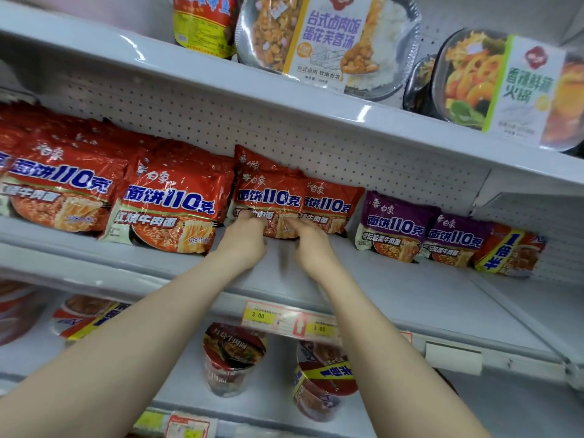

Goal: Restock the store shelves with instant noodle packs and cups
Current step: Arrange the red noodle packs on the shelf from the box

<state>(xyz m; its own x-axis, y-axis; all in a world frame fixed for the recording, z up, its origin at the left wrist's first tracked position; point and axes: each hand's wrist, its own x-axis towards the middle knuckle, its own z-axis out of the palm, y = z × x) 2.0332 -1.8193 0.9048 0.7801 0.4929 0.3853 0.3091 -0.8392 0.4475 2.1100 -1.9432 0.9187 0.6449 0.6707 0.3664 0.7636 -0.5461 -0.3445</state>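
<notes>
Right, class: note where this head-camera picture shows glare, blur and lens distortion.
Head view: glare streaks the wrapper of the red noodle pack held by the left hand and right hand; head view: bright highlights on the upper shelf edge; head view: the middle shelf slants and bows from the wide lens; head view: far-left packs look soft.

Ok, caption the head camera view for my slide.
The left hand and right hand hold a red noodle pack on the middle shelf.
</notes>
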